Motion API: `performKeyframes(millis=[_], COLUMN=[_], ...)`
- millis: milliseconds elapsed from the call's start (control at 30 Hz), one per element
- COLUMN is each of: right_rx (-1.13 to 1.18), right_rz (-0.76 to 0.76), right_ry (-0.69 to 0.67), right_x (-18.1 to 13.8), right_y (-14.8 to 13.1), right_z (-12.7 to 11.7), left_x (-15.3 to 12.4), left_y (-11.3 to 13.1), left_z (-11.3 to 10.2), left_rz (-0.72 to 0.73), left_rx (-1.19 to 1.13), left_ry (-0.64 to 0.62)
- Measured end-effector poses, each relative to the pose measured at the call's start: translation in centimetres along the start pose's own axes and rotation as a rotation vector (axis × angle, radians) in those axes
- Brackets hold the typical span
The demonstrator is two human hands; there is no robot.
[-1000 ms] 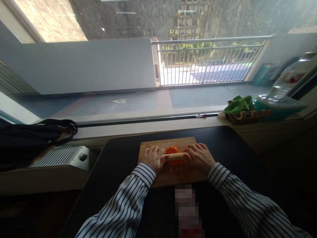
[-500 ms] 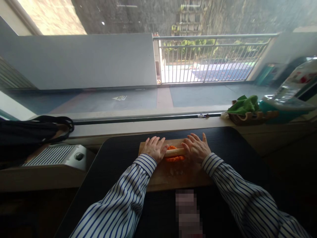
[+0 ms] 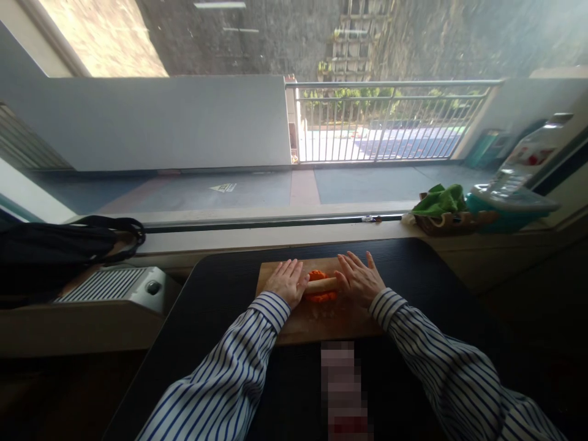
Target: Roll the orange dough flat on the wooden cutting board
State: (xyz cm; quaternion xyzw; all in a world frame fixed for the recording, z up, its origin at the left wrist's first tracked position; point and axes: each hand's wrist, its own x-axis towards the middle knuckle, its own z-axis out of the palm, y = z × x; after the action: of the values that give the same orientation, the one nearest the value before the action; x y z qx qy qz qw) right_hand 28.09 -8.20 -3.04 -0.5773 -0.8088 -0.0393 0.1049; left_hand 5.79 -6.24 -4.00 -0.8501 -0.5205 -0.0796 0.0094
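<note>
A wooden board [image 3: 321,324] lies on a dark table [image 3: 215,294]. On it sits a flattened orange lump of dough [image 3: 320,296]. A pale wooden rolling pin [image 3: 320,284] lies across the dough. My left hand [image 3: 287,281] rests flat on the pin's left end with the fingers stretched out. My right hand [image 3: 358,278] lies flat on the right end, fingers spread and pointing away from me. Both sleeves are white with blue stripes.
A window sill [image 3: 275,236] runs behind the table. On its right stand a wooden holder with a green cloth [image 3: 438,199] and a teal container [image 3: 503,217]. A black bag [image 3: 55,248] and a white ribbed appliance [image 3: 119,285] sit at the left.
Both hands pushed the rolling pin away from me over the orange dough. The fingers went from curled on the pin to stretched flat.
</note>
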Motion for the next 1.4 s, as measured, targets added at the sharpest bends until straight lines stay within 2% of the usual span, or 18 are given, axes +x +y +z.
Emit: performKeyframes(millis=[233,367,533,633,733,800,900,1100,1200,1400], right_rx=[-0.018,-0.006,-0.010,-0.003,0.011,0.018,0.027,0.027,0.019,0.037], right_rz=[-0.012,-0.008,0.013,0.009,0.011,-0.001,-0.047,-0.121,-0.166,-0.218], right_ry=[0.001,-0.008,0.000,-0.001,0.008,0.020,0.033,0.062,0.087,0.145], right_x=[-2.3,-3.2,-3.0,-2.5,-2.1,-2.1,-2.0,-2.0,-2.3,-3.2], right_y=[-0.7,-1.1,-1.0,-0.9,-0.8,-0.7,-0.7,-0.5,-0.4,-0.5], right_z=[-0.5,-0.7,-0.3,-0.1,0.2,0.2,0.2,0.0,0.1,-0.1], left_x=[-1.9,-2.7,-2.6,-2.5,-2.3,-2.1,-1.6,-0.6,-0.5,-0.8], left_y=[0.8,1.1,0.8,0.3,0.0,0.0,0.3,0.2,-0.1,0.0], left_z=[0.2,0.2,0.3,0.1,-0.3,-0.7,-1.4,-1.9,-1.7,-1.4], left_rz=[0.037,0.063,0.086,0.148,0.227,0.230,0.168,0.065,0.031,0.020], left_rx=[0.036,0.056,0.037,0.037,0.046,0.050,0.033,-0.024,-0.055,-0.045], left_ry=[0.018,0.074,0.120,0.128,0.091,0.071,0.031,-0.183,-0.248,-0.213])
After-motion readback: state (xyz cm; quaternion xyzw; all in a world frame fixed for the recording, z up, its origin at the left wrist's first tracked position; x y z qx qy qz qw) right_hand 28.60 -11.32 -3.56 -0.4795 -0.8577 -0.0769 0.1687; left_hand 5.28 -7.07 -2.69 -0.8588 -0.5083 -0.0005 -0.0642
